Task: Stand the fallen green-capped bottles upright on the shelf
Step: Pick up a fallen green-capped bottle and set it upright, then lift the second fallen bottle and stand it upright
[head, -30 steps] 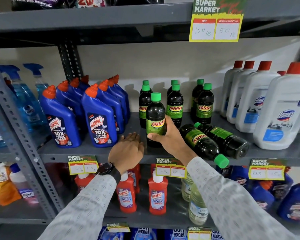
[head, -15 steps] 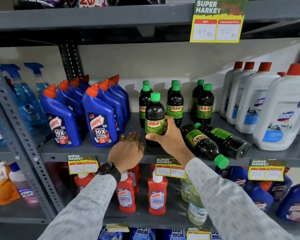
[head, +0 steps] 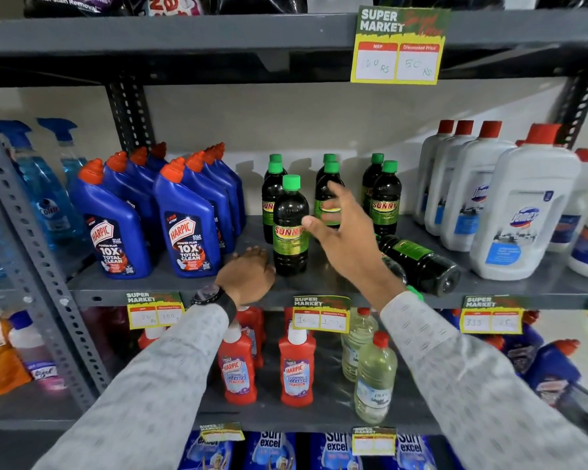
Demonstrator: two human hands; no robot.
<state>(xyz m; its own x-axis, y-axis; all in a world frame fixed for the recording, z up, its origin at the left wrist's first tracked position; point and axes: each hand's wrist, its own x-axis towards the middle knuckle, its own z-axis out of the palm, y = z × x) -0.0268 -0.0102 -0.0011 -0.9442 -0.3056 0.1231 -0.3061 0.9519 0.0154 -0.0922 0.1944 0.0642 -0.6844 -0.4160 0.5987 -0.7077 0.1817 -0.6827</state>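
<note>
A dark Sunny bottle with a green cap point(head: 291, 225) stands upright at the front of the grey shelf point(head: 170, 283). My right hand point(head: 345, 232) hovers just right of it, fingers spread, holding nothing. My left hand point(head: 246, 274) rests palm-down on the shelf beside the bottle's base. Two green-capped bottles lie on their sides to the right: one point(head: 421, 259) with its base toward me, another point(head: 392, 269) mostly hidden behind my right wrist, its green cap point(head: 414, 292) at the shelf's front edge. Several more Sunny bottles point(head: 384, 201) stand upright behind.
Blue Harpic bottles point(head: 187, 228) crowd the shelf to the left, white Domex jugs point(head: 523, 212) to the right. Price tags point(head: 321, 315) hang on the shelf's front edge. Red Harpic bottles point(head: 296, 371) and clear bottles stand on the shelf below.
My right hand has let go of the upright front bottle and lifted away to its right, fingers opening. The bottle stays standing. My left hand has stayed on the shelf.
</note>
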